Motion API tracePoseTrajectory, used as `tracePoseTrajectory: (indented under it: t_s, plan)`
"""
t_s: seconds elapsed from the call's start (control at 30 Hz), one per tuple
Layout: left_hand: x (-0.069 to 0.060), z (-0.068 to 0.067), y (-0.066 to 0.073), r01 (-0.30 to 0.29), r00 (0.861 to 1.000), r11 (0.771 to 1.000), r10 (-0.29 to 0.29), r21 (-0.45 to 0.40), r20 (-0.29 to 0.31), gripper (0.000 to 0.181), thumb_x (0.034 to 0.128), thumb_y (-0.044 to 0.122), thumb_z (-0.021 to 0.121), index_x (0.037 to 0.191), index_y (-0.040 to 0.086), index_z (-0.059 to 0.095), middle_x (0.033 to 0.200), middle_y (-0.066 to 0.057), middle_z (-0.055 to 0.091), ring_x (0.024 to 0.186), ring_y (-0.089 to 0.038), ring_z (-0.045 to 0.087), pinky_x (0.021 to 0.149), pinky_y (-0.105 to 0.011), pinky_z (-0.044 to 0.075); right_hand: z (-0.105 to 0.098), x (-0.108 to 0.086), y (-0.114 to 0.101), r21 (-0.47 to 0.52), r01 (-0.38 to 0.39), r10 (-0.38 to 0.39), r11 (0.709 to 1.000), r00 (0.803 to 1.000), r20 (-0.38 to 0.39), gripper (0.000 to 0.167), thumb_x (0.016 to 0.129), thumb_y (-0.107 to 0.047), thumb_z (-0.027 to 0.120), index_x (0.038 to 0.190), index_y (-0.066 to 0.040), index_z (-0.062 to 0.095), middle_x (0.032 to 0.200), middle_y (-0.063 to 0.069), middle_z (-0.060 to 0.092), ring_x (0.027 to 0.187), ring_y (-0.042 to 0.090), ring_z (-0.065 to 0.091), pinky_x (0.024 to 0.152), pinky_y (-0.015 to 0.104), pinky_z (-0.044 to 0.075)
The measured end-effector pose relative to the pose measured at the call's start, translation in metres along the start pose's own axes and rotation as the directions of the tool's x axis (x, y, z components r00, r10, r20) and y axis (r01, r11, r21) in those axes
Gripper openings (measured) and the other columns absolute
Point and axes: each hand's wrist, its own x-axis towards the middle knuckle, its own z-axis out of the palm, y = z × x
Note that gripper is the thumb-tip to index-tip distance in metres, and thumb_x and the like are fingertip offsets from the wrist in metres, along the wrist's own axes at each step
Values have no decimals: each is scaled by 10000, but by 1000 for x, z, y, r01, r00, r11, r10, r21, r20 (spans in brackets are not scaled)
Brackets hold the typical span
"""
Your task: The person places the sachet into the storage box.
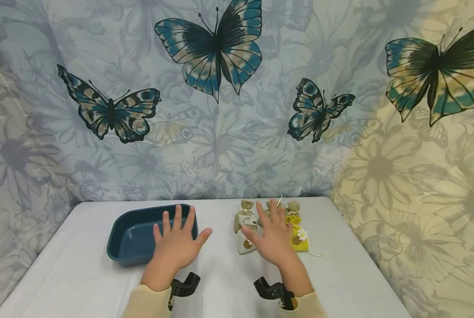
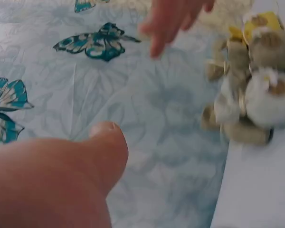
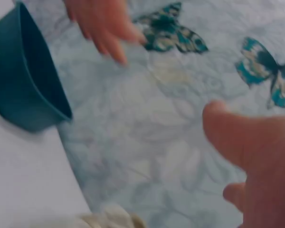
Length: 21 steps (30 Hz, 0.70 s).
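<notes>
Both hands hover over the table with fingers spread, holding nothing. The left hand [image 1: 177, 247] is in front of a dark teal plastic basin [image 1: 127, 256], covering part of its right side. Over at the right, the right hand [image 1: 274, 240] partly hides a group of small drawstring pouches. Among them are a white pouch [image 1: 246, 245], a yellow pouch with a daisy [image 1: 300, 245] and several beige burlap ones. In the left wrist view the pouches [image 2: 270, 97] show at the right, bunched together with tied necks. The basin [image 3: 9, 71] appears at the left of the right wrist view.
A white cloth covers the table [image 1: 221, 291]. Behind it hangs a floral fabric backdrop [image 1: 221, 154] printed with large butterflies. Each wrist carries a black camera mount, such as the left mount [image 1: 185, 285]. A pale drawstring [image 1: 316, 254] trails from the yellow pouch.
</notes>
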Motion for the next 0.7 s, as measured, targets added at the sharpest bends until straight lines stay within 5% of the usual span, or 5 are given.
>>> tracePoseTrajectory:
  t_s: [0.23, 0.37, 0.43, 0.57, 0.7]
  plan:
    - [-9, -51, -75, -141, 984, 990, 140, -3, -110, 1008, 916, 765, 413, 1621, 154, 31, 1625, -235, -107, 1418, -500, -206, 1026, -781, -77, -79, 5, 60, 239, 172, -170, 956, 985, -26, 794, 1000, -443, 581, 1622, -208, 148, 1649, 110, -100, 1460, 453, -97, 998, 833, 41]
    - [-16, -71, -128, -209, 972, 972, 196, -103, -128, 1061, 922, 594, 626, 1611, 175, -63, 1613, -201, -206, 1402, -495, -251, 983, -826, -42, -123, -1, 95, 417, 242, -253, 876, 967, -28, 782, 1028, -270, 581, 1622, -289, 73, 1655, 40, -104, 1470, 439, -16, 1072, 730, 192]
    - [-19, -73, -155, -223, 972, 956, 203, -193, -117, 1089, 922, 497, 687, 1599, 216, -119, 1601, -169, -262, 1398, -502, -254, 942, -856, 41, -136, -5, 113, 560, 262, -305, 786, 952, -19, 757, 1049, -206, 541, 1622, -285, 52, 1659, 28, -85, 1482, 384, 54, 1110, 556, 319]
    - [-22, -62, -198, -209, 978, 889, 192, -408, -84, 1076, 953, 316, 706, 1575, 320, -172, 1583, -145, -312, 1389, -566, -190, 871, -860, 183, -142, -9, 151, 812, 257, -433, 523, 901, -7, 723, 1077, -203, 474, 1623, -196, -1, 1658, 23, -50, 1452, 189, 222, 1023, 268, 427]
    - [-24, -40, -224, -208, 970, 693, 236, -690, -56, 1002, 998, 149, 645, 1578, 377, -141, 1578, -164, -317, 1356, -623, -158, 924, -843, 187, -126, -7, 190, 945, 162, -533, 285, 846, 16, 723, 1080, -213, 444, 1614, -182, -41, 1647, -24, 35, 1416, 129, 294, 1037, 400, 443]
